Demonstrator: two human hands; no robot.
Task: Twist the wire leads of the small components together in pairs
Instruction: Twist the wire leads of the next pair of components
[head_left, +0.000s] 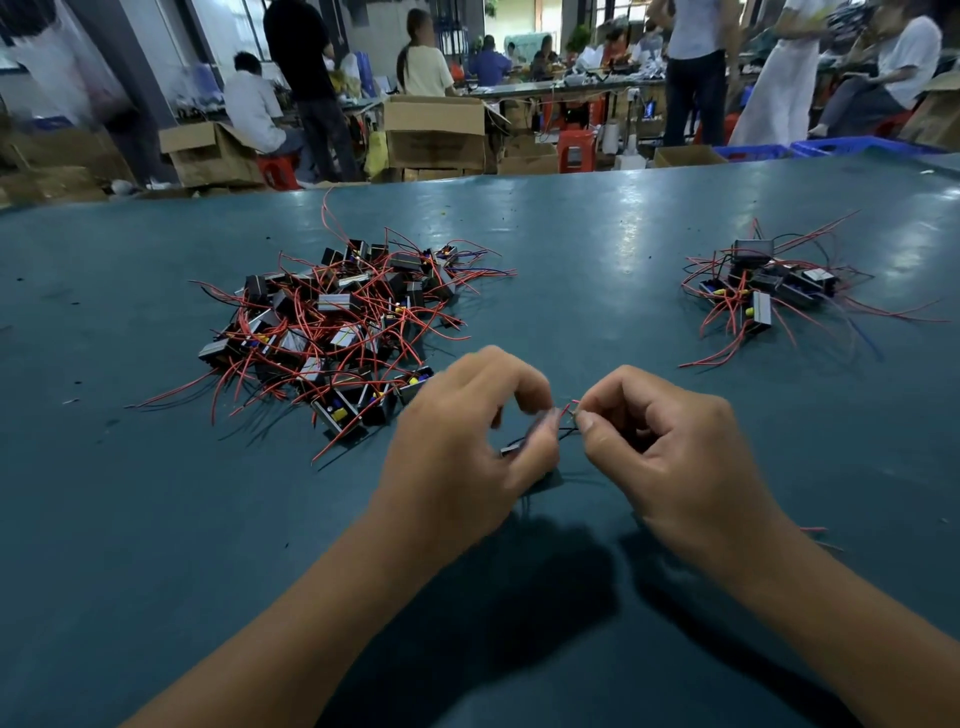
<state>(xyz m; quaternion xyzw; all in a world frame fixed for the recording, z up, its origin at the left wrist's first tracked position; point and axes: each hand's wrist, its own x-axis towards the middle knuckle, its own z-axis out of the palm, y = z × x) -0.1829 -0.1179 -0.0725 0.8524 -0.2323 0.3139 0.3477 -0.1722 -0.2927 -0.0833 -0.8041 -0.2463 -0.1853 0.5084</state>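
My left hand (462, 441) grips a small black component (524, 447), mostly hidden by its curled fingers, just above the teal table (156, 519). My right hand (670, 457) pinches the red and black wire leads (570, 413) of that component between thumb and forefinger, close to the left fingertips. A large heap of small black components with red leads (332, 327) lies to the upper left of my hands. A smaller heap of the same components (769, 291) lies at the upper right.
Beyond the table's far edge stand cardboard boxes (436, 130), red stools (574, 150) and blue crates (831, 148). Several people sit or stand at benches in the background. A short bit of red wire (813, 530) lies by my right wrist.
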